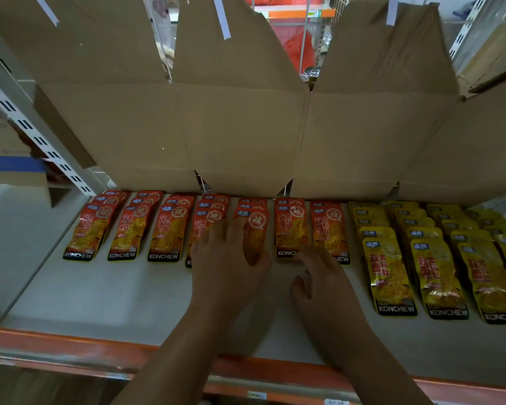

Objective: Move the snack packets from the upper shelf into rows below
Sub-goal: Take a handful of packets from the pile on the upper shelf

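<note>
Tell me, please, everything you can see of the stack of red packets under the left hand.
The stack of red packets is glossy orange-red foil, each packet printed with a white ringed character. It lies flat in overlapping layers on the pale shelf, fifth from the left in its row. The left hand rests on its lower half, hiding the black band.

Both bare forearms extend forward and upward from the bottom edge of the view, converging slightly toward the centre. The left hand (pixel 231 255) is palm down, fingers spread and extended forward, thumb angled out to the right, with the fingertips pressed flat on the surface beneath them. The right hand (pixel 322 276) sits just beside it and slightly lower, palm down, fingers loosely curled forward and thumb tucked toward the left hand, gripping nothing visible.
</note>
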Demonstrator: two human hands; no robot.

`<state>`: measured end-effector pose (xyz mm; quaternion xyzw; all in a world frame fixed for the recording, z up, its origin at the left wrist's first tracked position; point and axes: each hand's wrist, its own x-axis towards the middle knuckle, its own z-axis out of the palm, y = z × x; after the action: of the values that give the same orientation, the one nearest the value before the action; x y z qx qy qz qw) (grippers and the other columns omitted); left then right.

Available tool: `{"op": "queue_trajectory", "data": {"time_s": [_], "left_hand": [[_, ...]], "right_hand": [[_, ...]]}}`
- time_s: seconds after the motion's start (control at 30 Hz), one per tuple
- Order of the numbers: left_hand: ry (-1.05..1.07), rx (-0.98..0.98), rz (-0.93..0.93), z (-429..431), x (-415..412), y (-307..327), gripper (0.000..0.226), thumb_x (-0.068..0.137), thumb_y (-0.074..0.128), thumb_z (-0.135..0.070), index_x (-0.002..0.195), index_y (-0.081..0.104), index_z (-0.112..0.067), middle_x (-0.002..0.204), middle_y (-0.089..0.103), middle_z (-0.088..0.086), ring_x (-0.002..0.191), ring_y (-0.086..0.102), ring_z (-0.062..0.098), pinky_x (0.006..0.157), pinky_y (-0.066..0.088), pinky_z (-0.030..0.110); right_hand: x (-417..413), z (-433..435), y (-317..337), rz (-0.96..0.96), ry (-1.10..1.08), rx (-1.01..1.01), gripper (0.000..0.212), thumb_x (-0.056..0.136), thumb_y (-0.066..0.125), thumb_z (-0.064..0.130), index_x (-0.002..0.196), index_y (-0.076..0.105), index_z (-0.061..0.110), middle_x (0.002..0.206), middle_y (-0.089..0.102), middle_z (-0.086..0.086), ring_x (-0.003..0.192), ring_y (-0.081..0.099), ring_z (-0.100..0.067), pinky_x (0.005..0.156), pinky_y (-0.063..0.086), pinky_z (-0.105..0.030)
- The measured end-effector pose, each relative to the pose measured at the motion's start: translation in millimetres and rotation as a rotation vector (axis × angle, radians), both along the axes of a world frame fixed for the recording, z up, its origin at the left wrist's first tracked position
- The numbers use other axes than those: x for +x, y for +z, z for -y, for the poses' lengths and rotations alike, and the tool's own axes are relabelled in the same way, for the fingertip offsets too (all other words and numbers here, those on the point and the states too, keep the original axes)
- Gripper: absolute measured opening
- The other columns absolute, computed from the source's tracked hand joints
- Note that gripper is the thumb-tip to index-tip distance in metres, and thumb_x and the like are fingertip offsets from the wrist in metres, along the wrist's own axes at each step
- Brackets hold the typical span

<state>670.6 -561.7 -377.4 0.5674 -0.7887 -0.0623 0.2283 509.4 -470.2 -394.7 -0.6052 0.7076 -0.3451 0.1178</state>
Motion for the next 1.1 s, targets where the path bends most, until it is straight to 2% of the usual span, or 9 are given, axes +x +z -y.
{"op": "queue_trajectory", "data": {"time_s": [0.13, 0.23, 0.43, 0.57, 0.77, 0.93, 1.1], "left_hand": [[-0.001, -0.021, 0.072, 11.3, -6.8, 0.7, 0.067, 0.084, 0.044, -0.064, 0.133, 0.060, -0.020, 0.132, 0.059, 0.007, 0.114, 0.062, 0.032, 0.092, 0.050, 0.049], [0.006, -0.017, 0.123, 17.6, -11.1, -3.7, 0.066, 0.083, 0.042, -0.062, 0.130, 0.062, -0.021, 0.131, 0.061, 0.007, 0.114, 0.062, 0.032, 0.093, 0.048, 0.049], [0.019, 0.025, 0.249, 20.8, -17.5, -9.5, 0.069, 0.085, 0.039, -0.067, 0.136, 0.060, -0.026, 0.142, 0.058, 0.004, 0.123, 0.059, 0.031, 0.100, 0.044, 0.049], [0.022, 0.019, 0.228, 18.6, -18.9, -9.9, 0.067, 0.086, 0.046, -0.069, 0.134, 0.061, -0.025, 0.140, 0.060, 0.004, 0.121, 0.061, 0.032, 0.100, 0.046, 0.050], [0.008, 0.003, 0.221, 19.0, -15.2, -12.6, 0.064, 0.085, 0.053, -0.065, 0.136, 0.060, -0.027, 0.137, 0.062, 0.004, 0.119, 0.062, 0.031, 0.097, 0.046, 0.049], [0.011, 0.032, 0.218, 18.8, -14.5, -14.3, 0.070, 0.085, 0.045, -0.068, 0.142, 0.052, -0.029, 0.141, 0.058, 0.002, 0.124, 0.060, 0.029, 0.100, 0.045, 0.048], [0.015, 0.029, 0.212, 18.3, -14.6, -14.9, 0.069, 0.085, 0.047, -0.067, 0.142, 0.052, -0.028, 0.140, 0.058, 0.002, 0.124, 0.059, 0.028, 0.099, 0.044, 0.048]], "right_hand": [[-6.1, -6.0, -2.4, 0.037, -0.025, -0.027, 0.026, 0.080, 0.058, 0.015, 0.105, 0.060, 0.022, 0.103, 0.053, 0.009, 0.089, 0.052, -0.013, 0.070, 0.041, -0.028], [-7.6, -7.4, -2.8, 0.047, -0.055, -0.065, 0.024, 0.079, 0.058, 0.016, 0.102, 0.062, 0.020, 0.102, 0.054, 0.009, 0.089, 0.052, -0.011, 0.071, 0.040, -0.026], [-9.6, -8.4, -6.9, 0.063, -0.061, -0.085, 0.023, 0.079, 0.060, 0.013, 0.101, 0.062, 0.020, 0.101, 0.052, 0.011, 0.088, 0.052, -0.010, 0.070, 0.039, -0.020], [-9.7, -7.8, -7.8, 0.051, -0.064, -0.087, 0.021, 0.079, 0.058, 0.014, 0.099, 0.062, 0.020, 0.100, 0.053, 0.009, 0.085, 0.052, -0.011, 0.068, 0.039, -0.023], [-8.7, -5.6, -9.2, 0.061, -0.062, -0.074, 0.021, 0.078, 0.058, 0.013, 0.097, 0.061, 0.021, 0.097, 0.052, 0.011, 0.081, 0.047, -0.005, 0.067, 0.030, -0.011], [-7.7, -5.0, -10.2, 0.070, -0.060, -0.065, 0.021, 0.080, 0.061, 0.011, 0.098, 0.061, 0.022, 0.097, 0.049, 0.015, 0.080, 0.047, -0.005, 0.065, 0.031, -0.012], [-6.9, -4.8, -10.8, 0.058, -0.067, -0.049, 0.025, 0.081, 0.067, 0.005, 0.098, 0.061, 0.022, 0.097, 0.050, 0.014, 0.080, 0.047, -0.006, 0.064, 0.032, -0.014]]}}
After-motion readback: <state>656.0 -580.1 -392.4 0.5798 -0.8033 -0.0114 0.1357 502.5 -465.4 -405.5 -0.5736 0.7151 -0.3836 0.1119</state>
